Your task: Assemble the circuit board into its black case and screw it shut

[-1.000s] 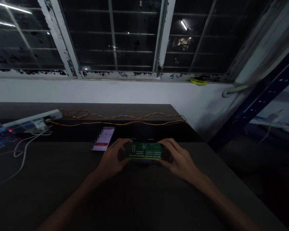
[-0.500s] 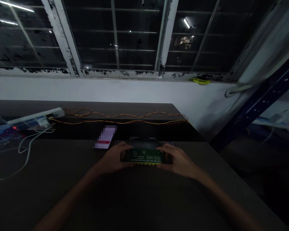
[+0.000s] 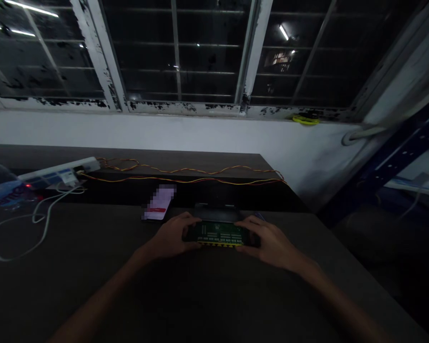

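**Head view: a green circuit board pinched end to end between two hands**

A barred, dark-paned window (image 3: 210, 52) fills the far side, with a white wall (image 3: 186, 128) beneath it. The dark desk (image 3: 207, 295) spreads across the near half, and a blue metal post (image 3: 389, 147) slants along the right. At far left lies a power strip (image 3: 89, 163); a clear bottle (image 3: 3, 188) is just on its near side.

The left hand (image 3: 175, 235) and right hand (image 3: 268, 239) reach in from the near side, about level with each other. Each pinches one end of the circuit board (image 3: 219, 232), fingers along the far edge and thumb at the near edge. The board sits over the middle of the desk, right between the grips — neither hand is clearly nearer to its centre. Its long axis runs left to right, from one hand to the other, so the two grips face each other along that line. Whether its underside touches the desk I cannot tell in this dim light.

Just to the far side is a dark flat object (image 3: 216, 213), partly hidden by the board; a lit phone (image 3: 159, 202) lies to the far left of the board — beyond the left hand. A yellow strip (image 3: 219, 245) lines the board's near edge.
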Motion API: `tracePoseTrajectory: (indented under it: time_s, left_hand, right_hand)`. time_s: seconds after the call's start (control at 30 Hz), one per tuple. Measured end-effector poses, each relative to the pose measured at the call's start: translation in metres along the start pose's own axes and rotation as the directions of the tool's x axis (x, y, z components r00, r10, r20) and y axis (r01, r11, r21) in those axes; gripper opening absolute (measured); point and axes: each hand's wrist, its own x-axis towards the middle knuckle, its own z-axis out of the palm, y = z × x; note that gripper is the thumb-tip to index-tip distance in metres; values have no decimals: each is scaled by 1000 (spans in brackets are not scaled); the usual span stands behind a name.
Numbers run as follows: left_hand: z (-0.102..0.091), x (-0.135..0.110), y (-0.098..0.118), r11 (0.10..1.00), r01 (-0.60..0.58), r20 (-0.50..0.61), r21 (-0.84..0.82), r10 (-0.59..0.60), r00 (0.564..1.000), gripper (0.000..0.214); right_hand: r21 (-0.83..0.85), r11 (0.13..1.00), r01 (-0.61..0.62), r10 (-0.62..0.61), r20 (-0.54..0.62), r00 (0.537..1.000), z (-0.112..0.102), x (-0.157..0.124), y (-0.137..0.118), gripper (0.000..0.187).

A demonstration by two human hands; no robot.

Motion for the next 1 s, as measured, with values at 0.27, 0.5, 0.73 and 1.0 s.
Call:
tracePoseTrajectory:
  time_s: [0.27, 0.5, 0.73, 1.0]
  left_hand:
    - [5, -1, 5, 997, 26, 29, 78, -28, 999, 58]
    - [6, -2, 5, 988, -11, 29, 156, 7, 1000, 56]
    - [3, -2, 5, 985, -17, 47, 174, 9, 999, 55]
    - [3, -2, 6, 982, -19, 46, 190, 10, 999, 57]
  right_hand:
    - [-64, 998, 7, -5, 30, 1000, -1, 1, 1, 45]
    - [-173, 984, 34, -33, 4, 999, 2, 0, -1, 48]
    - [-205, 979, 11, -32, -99, 995, -7, 1, 5, 39]
    - [-333, 912, -239, 126, -327, 937, -28, 3, 38, 34]
